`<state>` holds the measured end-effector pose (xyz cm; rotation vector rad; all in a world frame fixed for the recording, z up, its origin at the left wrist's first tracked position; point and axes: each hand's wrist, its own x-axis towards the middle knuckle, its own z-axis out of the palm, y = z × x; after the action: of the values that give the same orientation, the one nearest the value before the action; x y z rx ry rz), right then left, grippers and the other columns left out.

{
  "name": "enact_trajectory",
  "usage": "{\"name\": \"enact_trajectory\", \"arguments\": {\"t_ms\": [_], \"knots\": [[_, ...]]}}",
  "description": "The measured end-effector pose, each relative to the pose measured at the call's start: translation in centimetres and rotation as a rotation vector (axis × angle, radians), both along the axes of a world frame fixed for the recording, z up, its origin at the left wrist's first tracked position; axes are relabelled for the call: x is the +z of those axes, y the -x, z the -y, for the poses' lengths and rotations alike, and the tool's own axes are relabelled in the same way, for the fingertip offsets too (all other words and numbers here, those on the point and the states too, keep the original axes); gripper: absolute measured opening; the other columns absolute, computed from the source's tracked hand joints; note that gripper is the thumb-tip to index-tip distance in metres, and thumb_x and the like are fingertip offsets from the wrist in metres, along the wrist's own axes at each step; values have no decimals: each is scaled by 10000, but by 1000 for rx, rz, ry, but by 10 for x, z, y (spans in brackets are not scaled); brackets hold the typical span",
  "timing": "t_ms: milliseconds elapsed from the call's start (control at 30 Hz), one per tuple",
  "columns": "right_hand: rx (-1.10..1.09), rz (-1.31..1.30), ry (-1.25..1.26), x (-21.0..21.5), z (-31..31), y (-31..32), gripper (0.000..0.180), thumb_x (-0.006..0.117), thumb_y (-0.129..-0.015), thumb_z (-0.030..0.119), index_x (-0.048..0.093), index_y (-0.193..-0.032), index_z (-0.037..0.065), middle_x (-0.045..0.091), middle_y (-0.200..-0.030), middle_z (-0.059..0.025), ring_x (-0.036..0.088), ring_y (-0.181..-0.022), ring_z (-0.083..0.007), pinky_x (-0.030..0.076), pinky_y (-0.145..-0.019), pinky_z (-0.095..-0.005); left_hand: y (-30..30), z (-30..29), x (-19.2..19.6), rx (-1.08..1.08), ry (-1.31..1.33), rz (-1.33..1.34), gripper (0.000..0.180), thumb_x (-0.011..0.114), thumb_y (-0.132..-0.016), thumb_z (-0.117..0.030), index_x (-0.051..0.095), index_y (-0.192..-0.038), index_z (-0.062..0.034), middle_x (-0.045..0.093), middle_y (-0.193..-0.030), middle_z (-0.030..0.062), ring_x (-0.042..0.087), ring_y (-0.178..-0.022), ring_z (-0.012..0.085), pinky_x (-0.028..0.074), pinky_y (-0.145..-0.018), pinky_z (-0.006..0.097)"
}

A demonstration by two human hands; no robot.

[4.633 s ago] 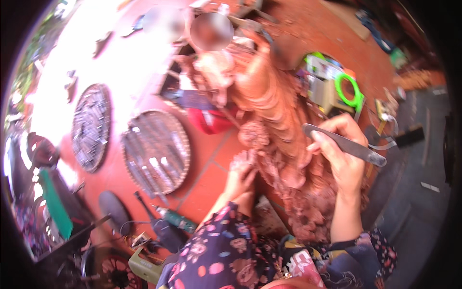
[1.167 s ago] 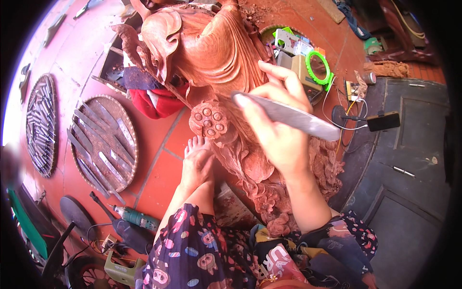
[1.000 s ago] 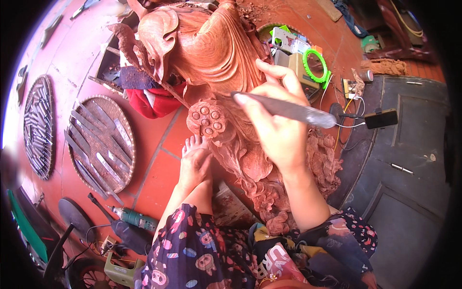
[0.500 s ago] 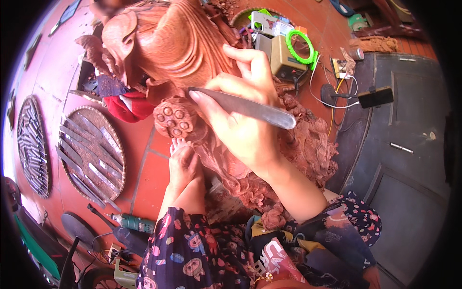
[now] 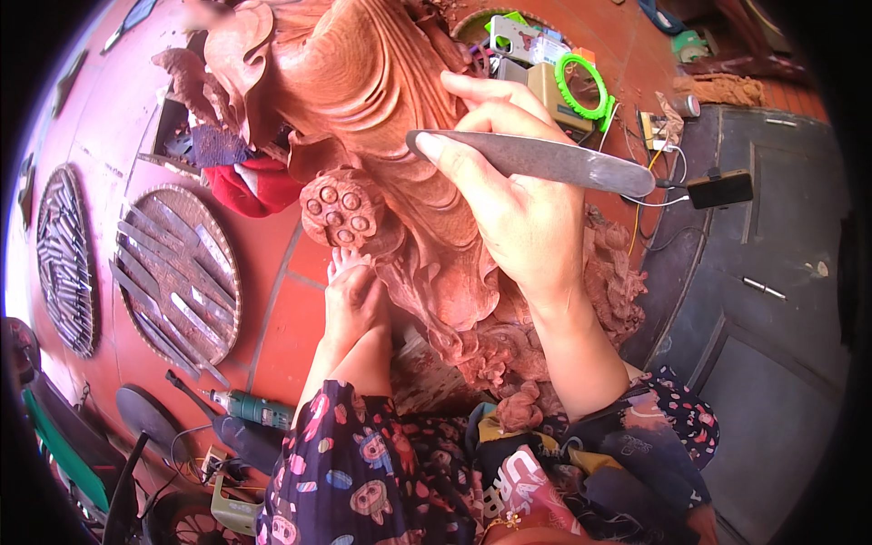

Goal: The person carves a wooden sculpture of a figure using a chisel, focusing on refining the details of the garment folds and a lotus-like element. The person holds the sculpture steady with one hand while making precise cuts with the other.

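My right hand (image 5: 522,195) is closed round a flat steel tool with rounded ends (image 5: 563,163), thumb pressed on its left end. It hovers over the draped right side of a large carved reddish-wood figure (image 5: 363,82); whether the tool touches the wood I cannot tell. Left of the hand, a carved lotus seed pod (image 5: 341,209) with round seeds juts out of the carving. Rough, leafy carving (image 5: 490,354) spreads below my wrist. My left hand does not show.
My bare foot (image 5: 352,295) rests just below the pod. Two round trays of metal tools, long flat ones (image 5: 177,282) and slim ones (image 5: 65,263), lie on the left floor. A green power tool (image 5: 259,409) is lower left. Right are a phone on a stand (image 5: 720,188), cables and grey doors (image 5: 781,272).
My right hand has moved right with the steel tool, away from the seed pod, and the tool lies more level. The whole view has shifted slightly.
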<state>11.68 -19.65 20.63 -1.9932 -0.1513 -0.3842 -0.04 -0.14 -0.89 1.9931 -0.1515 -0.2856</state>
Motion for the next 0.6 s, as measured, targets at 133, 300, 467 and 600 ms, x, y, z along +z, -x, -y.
{"name": "enact_trajectory", "arguments": {"t_ms": [133, 300, 467, 600], "knots": [[-95, 56, 285, 2, -22, 2, 152, 796, -839, 65, 699, -749, -10, 605, -986, -132, 630, -1108, -268, 483, -947, -345, -5, 1, 1, 3, -61, 125, 110, 711, -858, -102, 670, -918, -19, 676, -928, 186, 654, -914, 409, 491, -886, 463], [-56, -22, 83, 2, -1, -5, 139, 805, -832, 65, 703, -781, -14, 603, -1002, -121, 627, -1101, -237, 477, -922, -351, -5, 3, 8, 3, -16, 143, 110, 713, -882, -108, 700, -953, -24, 700, -949, 184, 670, -917, 394, 511, -864, 441], [-100, -52, 46, 0, -22, -2, 126, 811, -821, 67, 714, -775, 2, 619, -1023, -117, 618, -1046, -217, 468, -950, -346, -6, 0, 7, -12, -22, 157, 116, 719, -895, -118, 705, -953, -19, 697, -908, 186, 675, -873, 394, 533, -808, 422], [-34, 50, 107, 3, 0, -5, 99, 771, -831, 9, 685, -787, -14, 640, -983, -151, 667, -1045, -249, 533, -871, -351, -6, 3, 1, -14, 27, 82, 128, 732, -891, -135, 713, -977, -42, 711, -954, 185, 681, -951, 392, 506, -916, 460]]}}
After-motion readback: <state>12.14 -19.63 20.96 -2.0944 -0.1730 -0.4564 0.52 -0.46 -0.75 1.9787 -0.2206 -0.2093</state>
